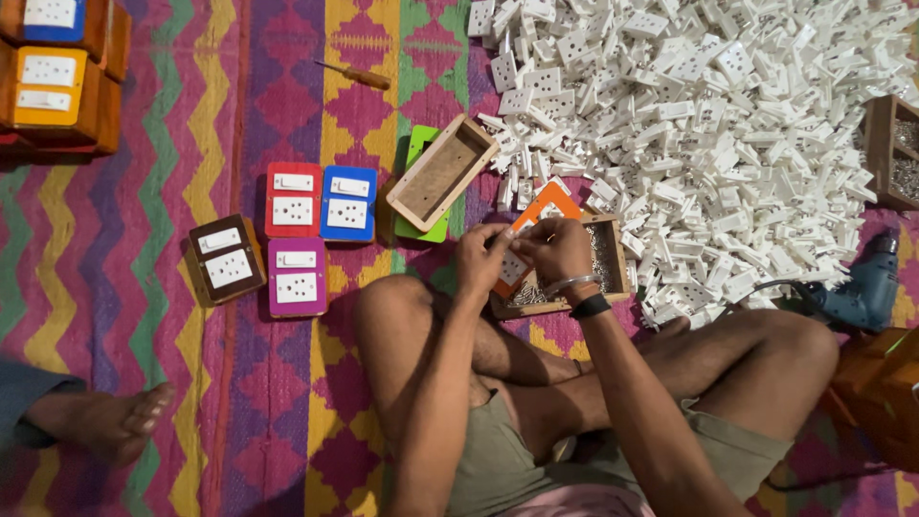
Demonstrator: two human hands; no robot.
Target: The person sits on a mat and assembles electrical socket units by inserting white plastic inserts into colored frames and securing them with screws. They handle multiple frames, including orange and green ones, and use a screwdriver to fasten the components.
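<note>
a person sits cross-legged on a bright zigzag-patterned mat (191,124), seen from above. both hands meet in front of the knees over an orange faceplate (546,203) with a rectangular cut-out. the left hand (481,258) pinches a small white socket module (514,266) against the plate's lower edge; the right hand (560,247), wearing a bangle and a dark wristband, has its fingertips pressed together on the same piece from above. the plate rests tilted across a shallow wooden tray (613,251) that seems to hold small metal screws.

to the right a large heap of white socket and switch parts (708,124) spreads across the mat, touching the tray. to the left lie finished boards in red (293,199), blue (348,203), brown (226,258) and pink (297,278), each with a white switch and socket. an empty wooden box (442,172) lies on a green plate. a screwdriver (354,75) lies well apart, at the top. a blue power drill (866,292) rests by the right knee. another person's bare foot (120,421) shows at lower left.

risks, as a judgement: the module may go in crooked and jam if pushed unevenly; the tilted plate could slip and scatter the tray's screws; the heap sits close enough that a nudge could spill parts into the tray.
</note>
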